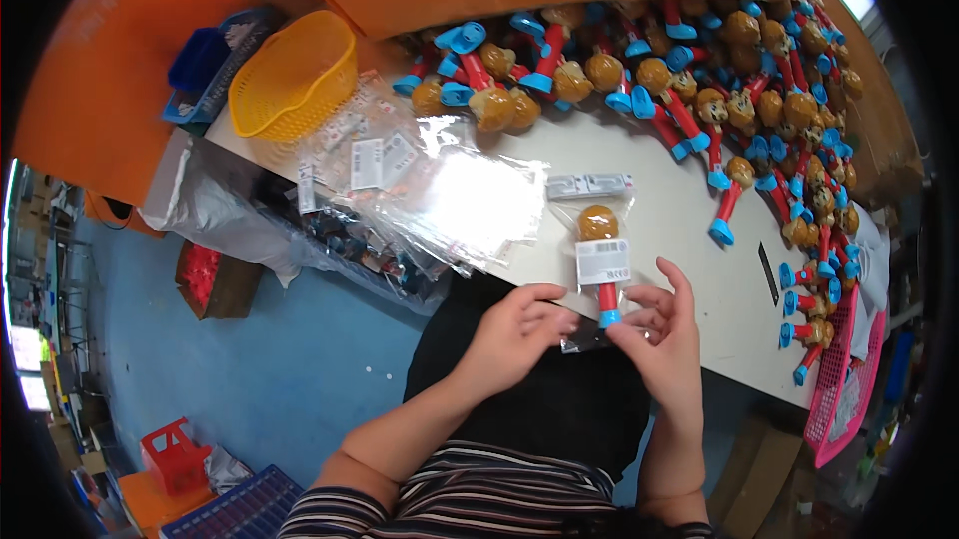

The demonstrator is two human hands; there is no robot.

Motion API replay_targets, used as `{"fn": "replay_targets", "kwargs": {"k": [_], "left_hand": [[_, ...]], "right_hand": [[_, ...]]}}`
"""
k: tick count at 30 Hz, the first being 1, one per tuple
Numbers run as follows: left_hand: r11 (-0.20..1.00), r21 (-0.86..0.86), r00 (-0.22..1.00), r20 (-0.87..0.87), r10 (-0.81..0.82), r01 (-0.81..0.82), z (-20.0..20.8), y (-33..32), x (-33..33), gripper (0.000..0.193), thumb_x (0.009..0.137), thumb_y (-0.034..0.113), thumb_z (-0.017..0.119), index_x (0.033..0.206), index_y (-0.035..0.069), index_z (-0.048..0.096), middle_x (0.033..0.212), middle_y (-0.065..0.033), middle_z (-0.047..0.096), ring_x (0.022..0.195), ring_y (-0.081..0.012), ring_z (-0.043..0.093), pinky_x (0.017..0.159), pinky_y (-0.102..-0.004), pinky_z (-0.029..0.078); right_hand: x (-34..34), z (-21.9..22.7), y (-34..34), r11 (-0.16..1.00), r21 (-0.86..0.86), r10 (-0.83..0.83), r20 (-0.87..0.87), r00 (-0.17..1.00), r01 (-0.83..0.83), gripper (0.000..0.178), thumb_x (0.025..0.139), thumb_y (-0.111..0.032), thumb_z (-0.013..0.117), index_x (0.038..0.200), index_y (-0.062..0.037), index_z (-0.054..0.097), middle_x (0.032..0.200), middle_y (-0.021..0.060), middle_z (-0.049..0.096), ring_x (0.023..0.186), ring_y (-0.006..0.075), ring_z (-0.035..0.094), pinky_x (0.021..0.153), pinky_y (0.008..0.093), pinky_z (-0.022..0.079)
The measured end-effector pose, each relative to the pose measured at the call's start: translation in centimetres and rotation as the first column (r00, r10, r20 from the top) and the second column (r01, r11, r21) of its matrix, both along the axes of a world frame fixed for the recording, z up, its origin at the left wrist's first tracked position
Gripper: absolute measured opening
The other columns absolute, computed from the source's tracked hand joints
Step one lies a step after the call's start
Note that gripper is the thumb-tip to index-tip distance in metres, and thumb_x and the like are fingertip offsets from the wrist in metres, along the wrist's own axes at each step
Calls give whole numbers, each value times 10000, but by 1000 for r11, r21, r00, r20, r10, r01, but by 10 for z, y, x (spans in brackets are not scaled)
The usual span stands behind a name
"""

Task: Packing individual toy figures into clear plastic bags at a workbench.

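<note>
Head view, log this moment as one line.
left hand: by bagged toy, lower left | right hand: by its lower right | loose toys: beyond, on table | yellow basket: upper left

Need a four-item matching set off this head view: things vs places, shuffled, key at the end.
Things
1. Yellow perforated plastic basket
2. Pink mesh plastic basket
3. Clear plastic bag holding a brown-headed toy
4. Brown cardboard box with red contents

Places
A. Between the left hand and right hand
B. On the blue floor
C. Beside flat clear packets, upper left
D. At the white table's right end

Pairs: 1-C, 2-D, 3-A, 4-B
</note>
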State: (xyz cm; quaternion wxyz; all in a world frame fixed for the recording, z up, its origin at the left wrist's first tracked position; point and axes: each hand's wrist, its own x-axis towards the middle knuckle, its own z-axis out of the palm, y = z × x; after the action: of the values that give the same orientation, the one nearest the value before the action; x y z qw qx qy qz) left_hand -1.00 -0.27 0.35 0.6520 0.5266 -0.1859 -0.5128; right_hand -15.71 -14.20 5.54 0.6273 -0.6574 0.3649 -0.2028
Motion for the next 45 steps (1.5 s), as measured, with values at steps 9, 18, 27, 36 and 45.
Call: {"fn": "replay_targets", "kwargs": {"k": [9, 18, 27, 36, 45], "left_hand": [[993, 6, 978, -177, -114, 117, 15, -20, -4, 613, 986, 164, 589, 1426, 7, 192, 1114, -200, 637, 1036, -210, 648, 903, -323, 524], [983, -133, 983, -148, 110, -130, 25, 21, 3, 573, 900, 43, 655, 1363, -13, 321, 1262, -156, 558, 1130, -237, 605, 946, -378, 524], [536, -141, 524, 112, 844, -832, -33, 173, 98, 374, 915, 136, 639, 1236, 25, 484, 1031, -91, 637, 817, -172, 644, 737, -296, 527], [413, 70, 418, 203, 886, -908, -185, 158, 254, 331, 921, 219, 682, 1142, 2, 565, 916, -46, 640, 734, -101, 578, 556, -232, 422], [713, -386, 21, 872, 489, -585, 7, 17, 152, 365, 821, 83, 719, 1148, 2, 577, 1307, -177, 532, 1267, -349, 470, 1071, -426, 365]], "right_hand": [[13, 6, 28, 985, -173, -16, -72, 997, 4, 641, 751, -14, 764, 1305, -6, 441, 990, 93, 607, 851, 138, 622, 705, 252, 520], [-3, 7, 35, 920, -315, 248, 5, 969, -234, 763, 695, -82, 839, 1342, -13, 441, 1131, 137, 611, 938, 197, 618, 804, 300, 508], [-7, -22, -6, 982, -174, -74, 0, 997, 73, 398, 893, -6, 620, 1280, -9, 529, 1049, 66, 635, 887, 98, 585, 783, 221, 474], [16, -32, 1, 864, -504, -56, -73, 996, 11, 97, 886, -13, 635, 982, 2, 636, 872, 16, 590, 723, 65, 526, 622, 195, 412], [14, -45, -2, 757, -643, -143, 7, 990, 114, 48, 841, -5, 669, 888, 1, 659, 831, 83, 619, 660, 133, 563, 575, 225, 445]]}}
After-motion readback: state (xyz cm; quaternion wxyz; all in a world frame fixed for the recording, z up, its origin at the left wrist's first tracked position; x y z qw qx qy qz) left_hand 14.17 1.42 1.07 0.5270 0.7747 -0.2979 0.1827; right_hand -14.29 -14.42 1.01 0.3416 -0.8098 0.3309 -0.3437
